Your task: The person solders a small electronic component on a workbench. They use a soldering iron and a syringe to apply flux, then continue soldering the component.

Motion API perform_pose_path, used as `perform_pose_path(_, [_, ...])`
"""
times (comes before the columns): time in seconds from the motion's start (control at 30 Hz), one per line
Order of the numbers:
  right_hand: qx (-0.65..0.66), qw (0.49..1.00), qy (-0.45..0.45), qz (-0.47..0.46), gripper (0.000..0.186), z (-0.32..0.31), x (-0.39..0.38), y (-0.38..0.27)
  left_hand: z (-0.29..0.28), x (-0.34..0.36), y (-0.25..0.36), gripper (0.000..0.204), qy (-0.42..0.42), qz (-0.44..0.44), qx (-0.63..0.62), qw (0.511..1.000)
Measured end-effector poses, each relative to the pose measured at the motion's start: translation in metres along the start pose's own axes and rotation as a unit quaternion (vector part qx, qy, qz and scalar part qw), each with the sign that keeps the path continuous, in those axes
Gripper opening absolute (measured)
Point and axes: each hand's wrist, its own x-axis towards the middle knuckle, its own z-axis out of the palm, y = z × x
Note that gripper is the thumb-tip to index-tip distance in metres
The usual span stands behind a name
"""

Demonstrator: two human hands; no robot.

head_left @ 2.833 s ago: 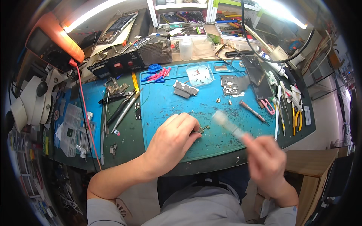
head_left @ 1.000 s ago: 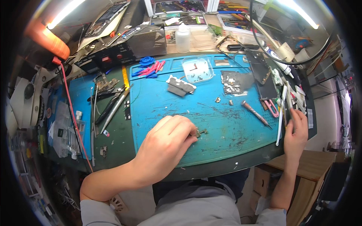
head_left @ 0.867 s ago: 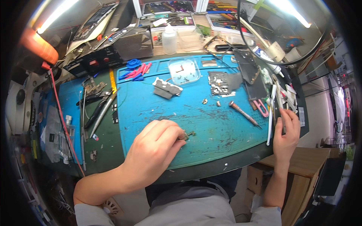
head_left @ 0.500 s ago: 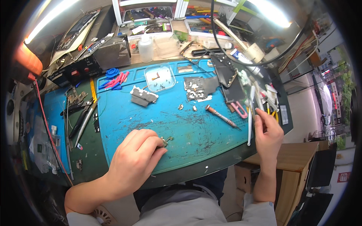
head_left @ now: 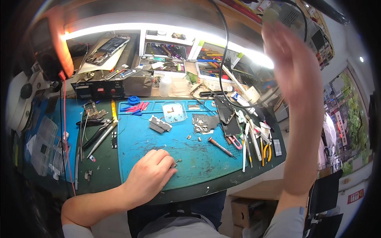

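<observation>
Low over the blue work mat (head_left: 198,168), my left hand (head_left: 152,170) is closed in a pinch. Between its thumb and fingers sits a small electronic part (head_left: 178,161), mostly hidden by the hand. My right hand (head_left: 287,59) is raised high at the upper right, above the bench and smeared by motion. Its fingers are too blurred to tell whether they hold anything. A brown-handled screwdriver (head_left: 221,147) lies on the mat right of the left hand. Beyond that hand rest a dark grey phone part (head_left: 160,124) and a clear plastic box (head_left: 174,112) with tiny pieces inside.
A circuit board piece (head_left: 202,123) and black phone panels (head_left: 229,119) lie at the mat's far right. White tweezers (head_left: 244,152) and yellow-handled pliers (head_left: 267,152) sit along the right edge. A black cable (head_left: 226,43) hangs across the right. An orange-cased meter (head_left: 55,47) stands far left.
My right hand has risen from beside the white tweezers to the upper right. The view has tilted up, showing more of the shelf and lamp. My left hand keeps its pinch on the mat.
</observation>
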Motion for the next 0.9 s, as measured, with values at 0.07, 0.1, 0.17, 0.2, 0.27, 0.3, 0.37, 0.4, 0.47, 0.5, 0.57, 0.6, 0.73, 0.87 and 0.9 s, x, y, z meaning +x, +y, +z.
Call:
perform_pose_path(0.07, [0.172,0.957,0.088,0.217,0.032,-0.024,0.096,0.024,0.006,0.007,0.003,0.021,0.0,0.022,-0.016,1.0])
perform_pose_path(0.1, [0.146,0.961,0.075,0.223,0.028,-0.008,0.11,0.021,0.004,0.005,0.0,0.021,0.004,0.015,-0.011,1.0])
perform_pose_path(0.17, [0.092,0.963,0.056,0.248,0.024,0.02,0.117,0.015,0.002,-0.002,-0.002,0.02,-0.002,0.0,-0.013,1.0])
perform_pose_path(0.2, [0.058,0.964,0.047,0.257,0.023,0.027,0.124,0.017,0.003,0.001,-0.002,0.02,-0.001,0.001,-0.019,1.0])
perform_pose_path(0.27, [0.003,0.976,0.036,0.214,0.022,0.017,0.142,0.024,0.003,-0.002,-0.003,0.019,-0.003,-0.007,-0.023,1.0])
perform_pose_path(0.3, [-0.001,0.982,0.04,0.185,0.021,0.01,0.145,0.024,0.002,-0.002,-0.001,0.019,0.0,-0.007,-0.022,1.0])
perform_pose_path(0.37, [-0.01,0.992,0.051,0.119,0.023,-0.018,0.152,0.018,0.001,0.001,0.002,0.018,0.001,-0.009,-0.021,1.0])
perform_pose_path(0.4, [-0.022,0.995,0.056,0.08,0.026,-0.04,0.159,0.009,0.003,0.002,0.002,0.018,0.003,-0.006,-0.026,1.0])
perform_pose_path(0.47, [0.014,0.992,0.085,0.088,0.013,-0.05,0.136,0.004,0.0,-0.002,0.001,0.018,0.003,-0.014,-0.019,1.0])
perform_pose_path(0.5, [-0.031,0.989,0.117,0.084,0.015,-0.06,0.126,-0.003,0.001,-0.001,0.001,0.018,0.005,-0.011,-0.015,1.0])
perform_pose_path(0.57, [-0.102,0.988,0.108,0.049,0.017,-0.072,0.1,-0.016,0.003,0.0,0.002,0.018,0.004,-0.005,-0.009,1.0])
perform_pose_path(0.6, [-0.125,0.99,0.067,0.015,0.018,-0.07,0.085,-0.023,0.003,-0.001,0.002,0.018,0.004,-0.004,-0.001,1.0])
perform_pose_path(0.73, [-0.175,0.984,0.007,-0.01,0.025,-0.062,0.061,-0.019,0.004,0.0,0.001,0.017,-0.001,-0.001,0.018,1.0])
perform_pose_path(0.87, [-0.166,0.985,-0.056,0.0,0.03,-0.051,0.067,-0.004,0.007,0.0,-0.003,0.017,0.008,0.015,0.008,1.0])
perform_pose_path(0.9, [-0.153,0.986,-0.061,-0.003,0.026,-0.047,0.068,-0.001,0.007,-0.001,-0.005,0.017,0.008,0.014,0.001,1.0])
